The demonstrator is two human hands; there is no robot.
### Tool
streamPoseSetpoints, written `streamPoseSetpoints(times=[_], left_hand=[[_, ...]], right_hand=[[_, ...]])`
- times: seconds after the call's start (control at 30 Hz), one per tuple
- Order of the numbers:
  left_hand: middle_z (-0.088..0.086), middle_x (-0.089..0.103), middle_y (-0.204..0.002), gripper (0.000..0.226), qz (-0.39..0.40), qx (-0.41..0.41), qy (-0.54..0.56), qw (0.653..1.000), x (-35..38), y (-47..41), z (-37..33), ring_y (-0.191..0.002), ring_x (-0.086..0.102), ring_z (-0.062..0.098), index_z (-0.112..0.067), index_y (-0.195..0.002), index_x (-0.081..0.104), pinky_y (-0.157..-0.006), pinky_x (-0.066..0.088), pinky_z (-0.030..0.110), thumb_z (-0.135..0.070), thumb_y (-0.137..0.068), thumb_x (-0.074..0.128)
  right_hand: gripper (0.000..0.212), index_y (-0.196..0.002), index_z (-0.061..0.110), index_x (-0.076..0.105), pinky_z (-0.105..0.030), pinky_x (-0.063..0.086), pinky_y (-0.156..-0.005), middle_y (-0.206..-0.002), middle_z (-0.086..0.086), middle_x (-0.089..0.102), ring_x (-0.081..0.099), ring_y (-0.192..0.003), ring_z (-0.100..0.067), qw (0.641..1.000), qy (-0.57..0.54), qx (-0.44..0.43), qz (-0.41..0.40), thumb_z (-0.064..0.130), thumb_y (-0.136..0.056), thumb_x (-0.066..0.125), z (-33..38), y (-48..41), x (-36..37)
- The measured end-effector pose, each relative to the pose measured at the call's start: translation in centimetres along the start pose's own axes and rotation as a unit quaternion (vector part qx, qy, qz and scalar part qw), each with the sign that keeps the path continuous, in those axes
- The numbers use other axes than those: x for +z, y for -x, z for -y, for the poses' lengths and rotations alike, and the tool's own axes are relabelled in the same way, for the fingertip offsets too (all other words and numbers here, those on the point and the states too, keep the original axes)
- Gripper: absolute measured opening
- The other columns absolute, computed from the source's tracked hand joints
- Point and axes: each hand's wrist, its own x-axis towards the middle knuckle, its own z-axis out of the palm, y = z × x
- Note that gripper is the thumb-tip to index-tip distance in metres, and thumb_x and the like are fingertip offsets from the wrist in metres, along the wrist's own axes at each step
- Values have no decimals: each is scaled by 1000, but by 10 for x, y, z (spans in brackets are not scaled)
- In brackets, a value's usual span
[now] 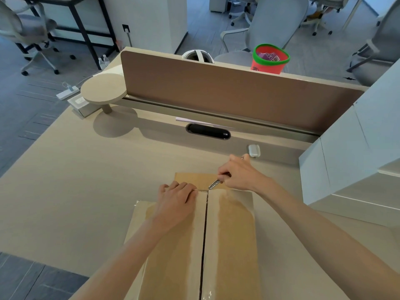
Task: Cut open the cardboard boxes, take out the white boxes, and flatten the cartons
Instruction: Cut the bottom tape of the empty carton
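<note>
A brown cardboard box [233,245] stands on the desk right in front of me, its top flaps sealed with clear tape. A dark slit runs down the centre seam from the far edge toward me. My left hand [176,203] lies flat on the left flap near the far edge, fingers curled over it. My right hand [238,175] grips a small metal utility knife [215,183], its blade tip at the far end of the seam. A second piece of brown cardboard [194,178] lies just beyond the box. A stack of white boxes [350,165] fills the right side.
The beige desk [86,180] ends at a brown divider panel [216,92]. A black cable port [207,132] and a small white device [253,150] sit near the divider. A round shelf [104,89] stands at back left. A red and green bin [269,59] and office chairs lie beyond.
</note>
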Motion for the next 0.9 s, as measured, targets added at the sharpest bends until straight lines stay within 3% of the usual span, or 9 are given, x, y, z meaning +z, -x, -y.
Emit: streamPoseSetpoints(times=[0.13,0.3,0.47,0.53,0.63,0.73,0.8,0.9], left_hand=[[-17,67,-99,55,-10,4,3,1000,2,0,-1,-100,57,14,-31,-100,64,-90,33,37,-52,-90,13],[-17,67,-94,48,-16,4,-7,1000,4,0,2,-94,59,15,-30,-95,64,-86,36,38,-48,-93,19],[-19,65,-107,47,17,-5,-2,1000,-1,-7,4,-106,52,11,-32,-104,60,-94,29,35,-49,-96,17],[-19,63,-113,35,37,-15,12,999,-5,-14,2,-112,49,9,-33,-109,59,-100,26,36,-43,-101,26],[-19,62,-117,30,41,-12,18,999,-9,-19,1,-118,48,9,-32,-112,59,-106,24,40,-38,-103,31],[-18,64,-116,29,45,-5,16,999,-9,-20,2,-119,49,11,-31,-110,60,-107,24,41,-37,-102,33],[-17,62,-118,27,33,-4,21,999,-9,-19,0,-122,47,11,-30,-112,60,-112,20,46,-35,-101,35],[-14,57,-127,27,-1,11,44,999,-14,-16,-10,-129,41,10,-27,-121,56,-118,11,49,-24,-98,43]], right_hand=[[19,-66,12,58,-38,25,-81,-58,8,45,37,-92,-16,1000,2,4,29,11,-80,45,-2,2,1],[19,-58,17,40,-40,26,-81,-58,6,38,35,-87,-18,995,68,-51,45,7,-73,42,-7,4,-11],[20,-61,15,48,-42,27,-87,-60,8,46,36,-88,-14,995,79,-48,24,13,-80,46,-17,7,-16],[22,-63,18,54,-41,26,-87,-63,10,51,39,-91,-14,998,59,-18,-9,19,-85,51,-16,9,-14],[22,-66,21,56,-36,21,-75,-67,11,56,42,-89,-17,993,19,51,-100,15,-86,49,-23,19,-5],[24,-74,21,62,-36,22,-76,-65,12,55,46,-88,-18,955,-129,176,-202,14,-91,48,-33,33,-5],[23,-82,21,65,-37,23,-79,-64,14,53,49,-85,-16,937,-160,218,-223,20,-95,46,-31,41,-1],[25,-90,17,61,-36,24,-76,-78,9,55,52,-89,-20,914,-165,284,-239,25,-100,40,-17,62,18]])
